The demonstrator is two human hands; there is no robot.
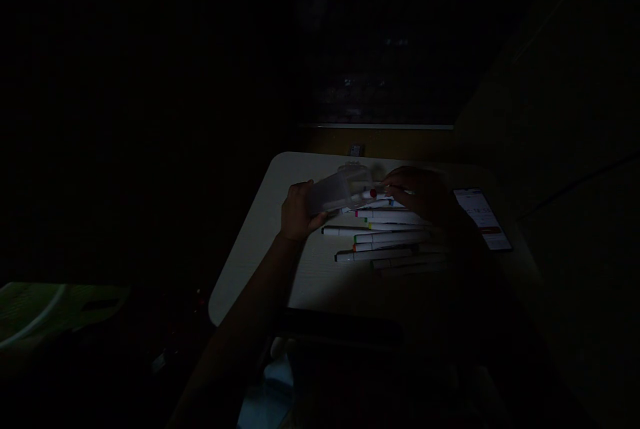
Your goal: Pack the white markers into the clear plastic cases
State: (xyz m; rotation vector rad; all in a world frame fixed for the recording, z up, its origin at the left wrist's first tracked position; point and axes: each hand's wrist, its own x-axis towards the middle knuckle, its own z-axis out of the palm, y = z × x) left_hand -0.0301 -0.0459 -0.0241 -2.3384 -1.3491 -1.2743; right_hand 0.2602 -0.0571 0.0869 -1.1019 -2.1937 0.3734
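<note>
In the dim light my left hand [297, 210] is closed around a clear plastic case [329, 194], tilted over the table, its open end toward the right. My right hand [417, 190] has its fingers pinched at a white marker with a red end [373, 194], whose tip points at the mouth of the case. Just below the hands lie several white markers [390, 238] in loose rows, with pink, green, yellow, orange and dark ends. Deep shadow hides much of my right hand and forearm.
A pale table [255, 242] with rounded corners carries everything. On its right side lies a phone [483, 219] with a lit screen. Behind the far edge sits a small grey object [356, 150]. Something green [55, 309] shows at the lower left. The surroundings are nearly black.
</note>
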